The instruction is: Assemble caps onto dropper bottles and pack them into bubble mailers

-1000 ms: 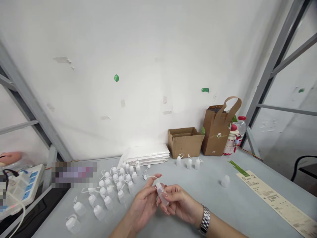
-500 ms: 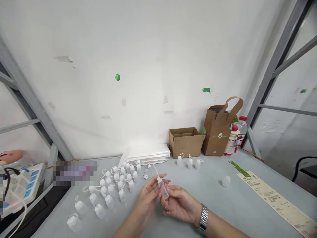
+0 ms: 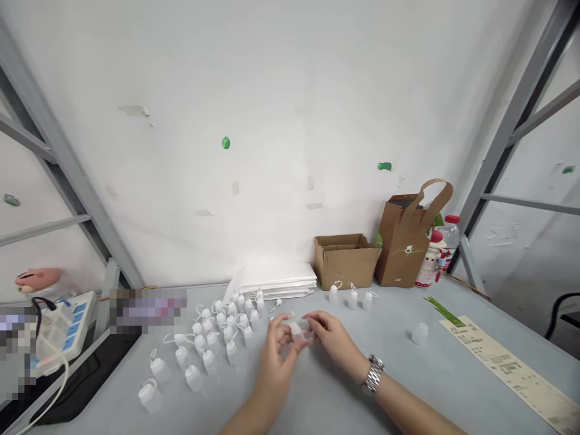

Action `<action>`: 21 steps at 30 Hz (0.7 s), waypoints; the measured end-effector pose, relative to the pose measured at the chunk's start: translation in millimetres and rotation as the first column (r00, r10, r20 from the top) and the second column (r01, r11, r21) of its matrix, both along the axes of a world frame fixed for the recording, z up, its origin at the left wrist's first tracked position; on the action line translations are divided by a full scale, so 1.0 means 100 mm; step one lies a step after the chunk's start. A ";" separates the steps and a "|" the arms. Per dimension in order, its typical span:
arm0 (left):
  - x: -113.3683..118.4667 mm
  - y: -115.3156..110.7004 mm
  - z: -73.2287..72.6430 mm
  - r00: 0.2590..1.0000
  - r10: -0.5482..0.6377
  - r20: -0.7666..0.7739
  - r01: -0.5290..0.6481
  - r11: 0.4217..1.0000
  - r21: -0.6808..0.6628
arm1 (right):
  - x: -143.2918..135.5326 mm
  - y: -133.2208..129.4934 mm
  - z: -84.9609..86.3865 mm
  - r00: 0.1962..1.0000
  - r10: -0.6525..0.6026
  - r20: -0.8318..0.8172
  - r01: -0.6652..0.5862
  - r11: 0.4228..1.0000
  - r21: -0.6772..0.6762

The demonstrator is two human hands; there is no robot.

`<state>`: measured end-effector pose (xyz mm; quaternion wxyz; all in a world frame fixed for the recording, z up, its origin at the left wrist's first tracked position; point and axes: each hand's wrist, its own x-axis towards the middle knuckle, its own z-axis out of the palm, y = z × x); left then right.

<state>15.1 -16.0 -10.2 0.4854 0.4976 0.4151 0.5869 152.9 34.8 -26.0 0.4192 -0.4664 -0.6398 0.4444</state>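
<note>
— Where your two hands nearly meet over the grey table, what sits between them?

— You have a small bottle there, in front of the stack of white packets. Your left hand holds it, the fingers bent around it and the thumb on the near side.

— And your right hand, with the metal watch at its wrist?

— Its thumb and forefinger reach in close at the bottle's other side, with a narrow gap between them. The bottle is too blurred there for me to tell you whether they touch it.

— What stands to the left of your hands?

— You have a cluster of white-capped bottles, upright in loose rows, many with a thin loop at the cap. Beyond them, at the far left, lies a power strip.

— And beyond your right hand?

— Three more capped bottles stand in front of the cardboard box, and the brown paper bag is just beside that box. Nearer you, a translucent piece rests by itself on the table. Further right you can see a green strip by the end of a long printed paper.
</note>
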 end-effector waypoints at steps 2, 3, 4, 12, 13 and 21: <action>0.04 -0.05 -0.05 0.992 -0.128 0.020 0.128 0.992 0.003 | -0.03 0.11 0.01 0.970 -0.044 0.238 -0.024 0.961 0.277; 0.06 -0.07 -0.06 0.985 -0.172 0.015 0.172 0.985 0.003 | -0.07 0.17 0.02 0.936 -0.054 0.349 -0.090 0.919 0.383; 0.07 -0.09 -0.08 0.981 -0.196 0.004 0.196 0.981 0.001 | -0.12 0.23 0.03 0.885 -0.059 0.462 -0.181 0.871 0.457; 0.07 -0.09 -0.09 0.987 -0.159 -0.029 0.158 0.986 -0.057 | -0.57 0.66 -0.02 0.626 -0.130 0.769 -0.458 0.737 0.497; 0.07 -0.09 -0.09 0.988 -0.157 -0.010 0.156 0.986 -0.064 | -0.58 0.68 -0.04 0.621 -0.141 0.771 -0.451 0.740 0.498; 0.09 -0.03 -0.03 0.991 -0.030 -0.134 0.016 0.995 -0.100 | -0.27 0.65 -0.08 0.607 -0.242 0.757 -0.347 0.777 0.526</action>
